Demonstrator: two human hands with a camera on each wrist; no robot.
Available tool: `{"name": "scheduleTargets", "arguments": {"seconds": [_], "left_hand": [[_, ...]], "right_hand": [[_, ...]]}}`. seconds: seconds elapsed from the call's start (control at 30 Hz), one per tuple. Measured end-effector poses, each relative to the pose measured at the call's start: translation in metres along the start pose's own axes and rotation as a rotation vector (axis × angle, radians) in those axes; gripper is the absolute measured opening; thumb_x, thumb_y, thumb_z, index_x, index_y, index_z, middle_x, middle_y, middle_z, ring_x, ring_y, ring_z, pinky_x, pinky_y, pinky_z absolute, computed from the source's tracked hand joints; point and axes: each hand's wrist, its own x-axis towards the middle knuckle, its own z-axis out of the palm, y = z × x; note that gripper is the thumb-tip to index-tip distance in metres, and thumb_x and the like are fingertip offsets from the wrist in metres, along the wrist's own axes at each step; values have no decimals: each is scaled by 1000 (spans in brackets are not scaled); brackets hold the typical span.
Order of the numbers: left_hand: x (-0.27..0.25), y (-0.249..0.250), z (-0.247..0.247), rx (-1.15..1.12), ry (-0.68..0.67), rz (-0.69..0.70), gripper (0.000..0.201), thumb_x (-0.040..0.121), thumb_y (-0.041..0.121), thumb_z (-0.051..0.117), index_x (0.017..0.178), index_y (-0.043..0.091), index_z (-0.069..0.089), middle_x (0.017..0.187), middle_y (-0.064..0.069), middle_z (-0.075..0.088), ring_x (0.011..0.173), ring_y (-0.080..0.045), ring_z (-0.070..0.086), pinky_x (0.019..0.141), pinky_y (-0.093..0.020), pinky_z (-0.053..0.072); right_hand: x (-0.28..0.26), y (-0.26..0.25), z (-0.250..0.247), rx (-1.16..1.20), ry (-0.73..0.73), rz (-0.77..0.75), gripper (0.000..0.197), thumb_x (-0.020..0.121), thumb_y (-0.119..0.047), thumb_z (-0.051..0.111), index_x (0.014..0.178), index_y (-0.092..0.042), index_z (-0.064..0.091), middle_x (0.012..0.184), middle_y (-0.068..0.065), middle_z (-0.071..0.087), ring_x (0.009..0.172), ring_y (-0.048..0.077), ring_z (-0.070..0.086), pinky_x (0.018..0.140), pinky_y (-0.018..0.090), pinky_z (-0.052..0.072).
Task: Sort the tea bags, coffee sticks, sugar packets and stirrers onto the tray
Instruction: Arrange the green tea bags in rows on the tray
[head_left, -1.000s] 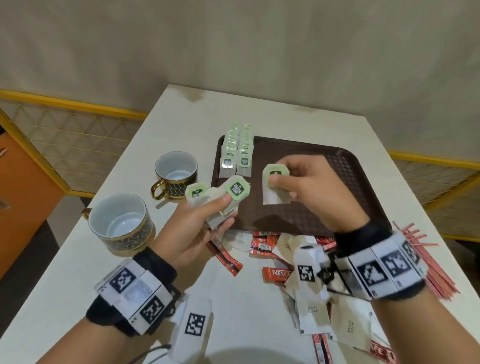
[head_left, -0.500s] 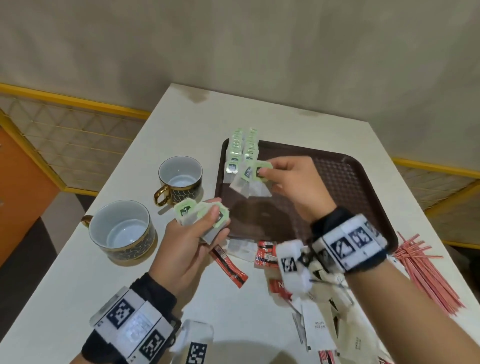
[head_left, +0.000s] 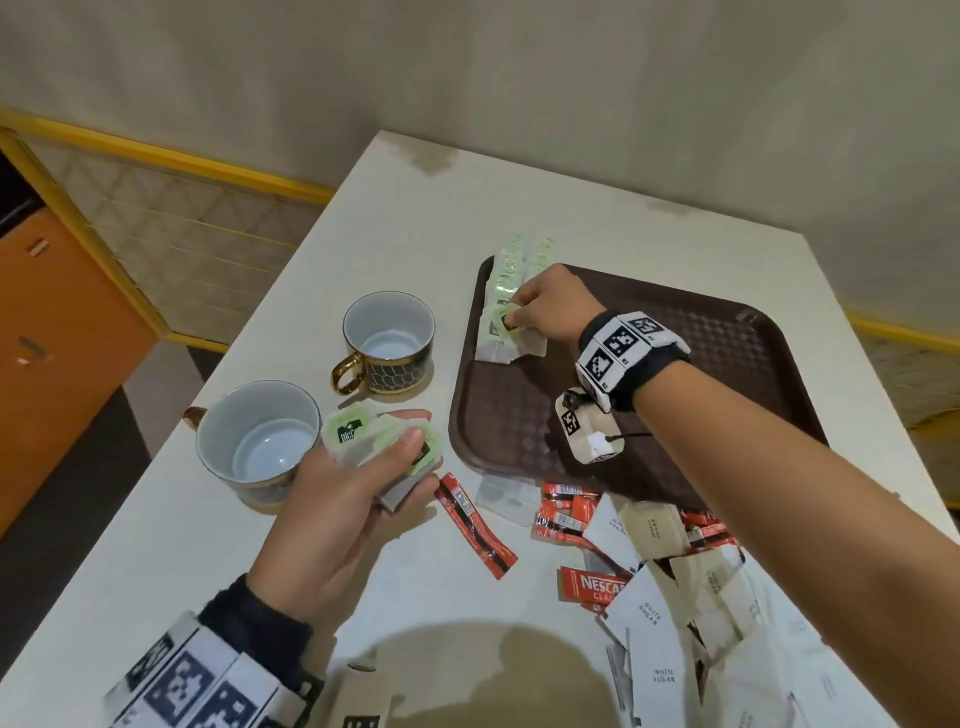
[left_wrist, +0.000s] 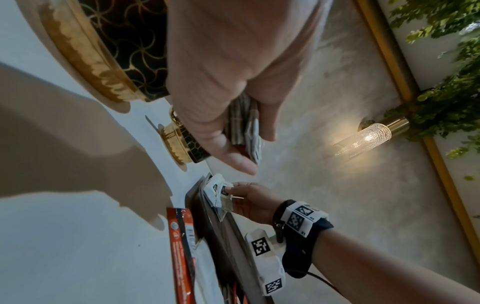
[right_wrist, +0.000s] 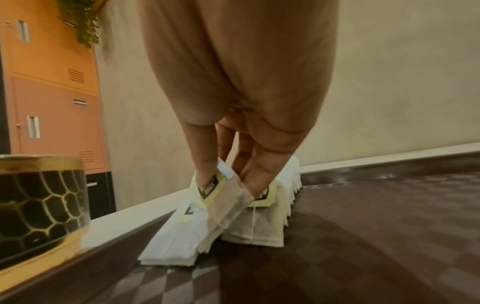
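My right hand (head_left: 524, 312) pinches a tea bag (head_left: 506, 325) by its green tag and holds it on the near end of two rows of tea bags (head_left: 511, 270) at the far left of the brown tray (head_left: 727, 364). In the right wrist view the thumb and fingers (right_wrist: 207, 172) clamp that tea bag (right_wrist: 228, 203) against the rows. My left hand (head_left: 363, 467) grips a bunch of tea bags (head_left: 379, 441) above the table left of the tray. The left wrist view shows the bunch (left_wrist: 244, 127) in my palm. Coffee sticks (head_left: 566, 512) and white sugar packets (head_left: 649, 597) lie loose before the tray.
Two black and gold cups (head_left: 387, 343) (head_left: 257, 441) stand on the white table (head_left: 363, 208) left of the tray. One coffee stick (head_left: 475, 525) lies apart near my left hand. A wall runs behind the table; a yellow railing (head_left: 156, 156) lies to the left.
My right hand has carried its tea bag from mid-air over the tray's front to the far-left rows and lowered it onto them. The left hand dropped slightly towards the near cup.
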Motion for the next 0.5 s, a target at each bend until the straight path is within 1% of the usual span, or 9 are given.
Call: {"name": "scheduleTargets", "arguments": {"seconds": [0.07,0.1,0.17,0.23,0.3,0.37,0.43,0.5], "left_hand": [[-1,0,2,5,0,5,26,79,16,70,105,15,69,96,-9,76,88,-22,74,66,-29,61],[-1,1,3,7,-6,8,30,77,17,71,107,14,69,98,-10,75,88,-22,74,65,-28,61],[0,0,5,8,-7,8,35,76,17,72,110,13,68,100,-12,74,90,-24,73,64,-27,60],[0,-1,6,3,-13,10,35,76,17,72,110,12,68,102,-14,74,91,-25,73,63,-26,60],[1,-2,8,2,-29,4,32,75,17,71,107,11,69,101,-14,73,92,-25,72,63,-25,60],[1,-3,11,-7,-55,-1,27,75,16,70,102,11,70,95,-13,74,88,-25,71,62,-24,59],[1,-5,12,-3,-60,-3,25,73,16,70,98,11,71,92,-11,74,87,-24,70,62,-24,60],[2,-5,12,9,-54,-3,27,72,17,71,99,11,72,94,-13,74,88,-25,71,62,-25,60]], "right_hand": [[0,4,0,54,21,17,11,77,-7,77,74,-12,68,67,-6,55,59,4,49,49,13,37],[0,6,-2,98,35,20,8,76,-7,78,80,-9,71,68,-5,57,60,6,51,52,15,38],[-5,10,-12,209,43,44,15,74,-5,80,86,1,73,68,0,58,58,9,49,53,20,38],[-13,16,-23,303,-3,82,18,76,-2,78,89,7,70,63,6,55,51,10,46,47,20,37],[-18,23,-28,325,-64,121,17,77,1,77,89,7,68,62,10,58,48,10,51,45,17,43],[-18,29,-26,313,-95,156,13,76,5,76,83,4,66,70,14,63,50,12,59,50,18,52],[-13,33,-21,286,-79,187,17,76,8,75,76,-2,62,77,15,65,56,15,65,54,22,56],[-9,33,-17,257,-24,183,22,75,8,76,71,-6,59,81,15,66,68,23,70,59,26,60]]}}
